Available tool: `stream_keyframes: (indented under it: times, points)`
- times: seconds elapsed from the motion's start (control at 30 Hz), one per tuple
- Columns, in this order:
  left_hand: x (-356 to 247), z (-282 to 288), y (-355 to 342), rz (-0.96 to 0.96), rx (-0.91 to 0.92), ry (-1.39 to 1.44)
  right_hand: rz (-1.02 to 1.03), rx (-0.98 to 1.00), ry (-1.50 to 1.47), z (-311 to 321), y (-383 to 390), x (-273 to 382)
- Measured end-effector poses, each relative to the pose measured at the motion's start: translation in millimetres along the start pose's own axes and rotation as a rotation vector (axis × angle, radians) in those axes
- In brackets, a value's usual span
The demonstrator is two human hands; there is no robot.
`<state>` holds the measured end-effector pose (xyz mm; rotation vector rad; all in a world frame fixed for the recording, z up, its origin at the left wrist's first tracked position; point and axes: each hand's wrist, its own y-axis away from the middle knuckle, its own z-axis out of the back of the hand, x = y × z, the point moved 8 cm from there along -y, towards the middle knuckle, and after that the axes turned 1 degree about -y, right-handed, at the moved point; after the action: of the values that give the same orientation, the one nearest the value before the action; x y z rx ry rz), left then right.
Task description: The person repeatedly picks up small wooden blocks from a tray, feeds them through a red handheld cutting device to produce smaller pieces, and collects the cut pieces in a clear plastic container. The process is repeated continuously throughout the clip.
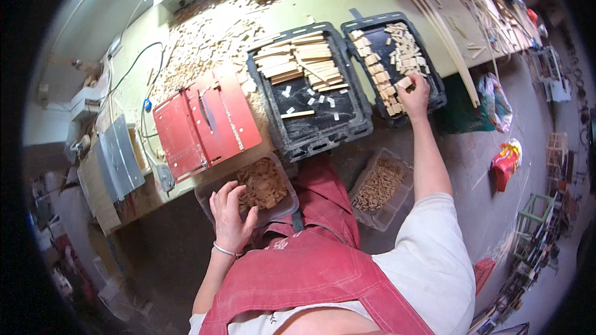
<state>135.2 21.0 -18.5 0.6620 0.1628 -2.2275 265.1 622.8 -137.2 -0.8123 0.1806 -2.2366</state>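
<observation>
"What's the right hand point(417, 94) doing?"

"I see its thumb and fingertips drawn together on a wooden block point(405, 82). The block is over the smaller black tray point(438, 95), beside a row of blocks point(378, 77)."

"And the left hand point(232, 214)?"

"I make out fingers spread wide, with nothing visible in them. It's at the clear tub point(282, 211) of wood scraps point(266, 183); I can't tell whether it touches the rim."

"Anything near that?"

"I see the red saw table point(236, 111) just beyond the tub."
</observation>
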Motion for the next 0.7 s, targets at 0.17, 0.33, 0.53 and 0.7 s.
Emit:
stream_keyframes:
  times: [0.17, 0.33, 0.53, 0.7]
  points:
    - [1, -2, 4, 0.014, 0.001, 0.002, 0.134, -0.133, -0.029, 9, -1, 10]
    - [1, -6, 5, 0.008, 0.014, 0.035, 0.344, 0.011, -0.123, 7, 1, 133]
    - [1, -5, 9, 0.026, -0.013, 0.064, 0.419, 0.267, -0.079, -76, 7, 251]
    - [7, -2, 18, 0.028, -0.048, 0.044, 0.32, 0.355, 0.02, -124, 6, 245]
